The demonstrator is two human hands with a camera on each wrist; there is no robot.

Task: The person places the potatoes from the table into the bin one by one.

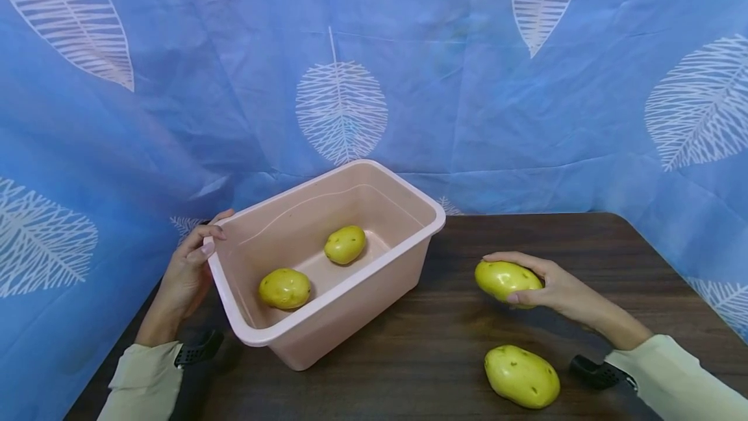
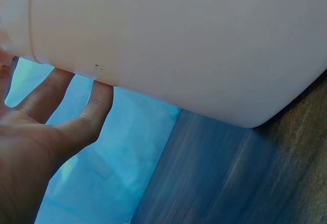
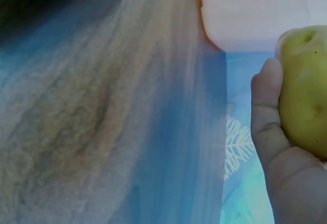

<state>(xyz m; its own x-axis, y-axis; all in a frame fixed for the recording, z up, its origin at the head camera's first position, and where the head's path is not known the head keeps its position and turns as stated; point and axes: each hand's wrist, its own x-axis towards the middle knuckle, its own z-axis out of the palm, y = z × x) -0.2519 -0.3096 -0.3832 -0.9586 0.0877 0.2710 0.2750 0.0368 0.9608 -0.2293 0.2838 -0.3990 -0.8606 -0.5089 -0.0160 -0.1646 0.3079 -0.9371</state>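
Note:
My left hand (image 1: 186, 275) grips the left end of a pale pink plastic bin (image 1: 356, 317), its thumb on the rim. Up close in the left wrist view, fingers of the left hand (image 2: 30, 142) reach behind the bin wall (image 2: 153, 40). Inside the bin lie two yellow potatoes, one potato (image 1: 284, 288) near the left end and another potato (image 1: 345, 244) toward the middle. To the right of the bin, my right hand (image 1: 549, 284) holds a third potato (image 1: 504, 280) between thumb and fingers, also seen as a potato (image 3: 306, 91) in the right wrist view.
Another yellow potato (image 1: 522, 376) lies on the dark wooden table (image 1: 438, 356), in front of the right hand. Behind the table hangs a blue cloth (image 1: 426, 102) with white leaf prints, close to the bin's far side. Black bands are on both wrists.

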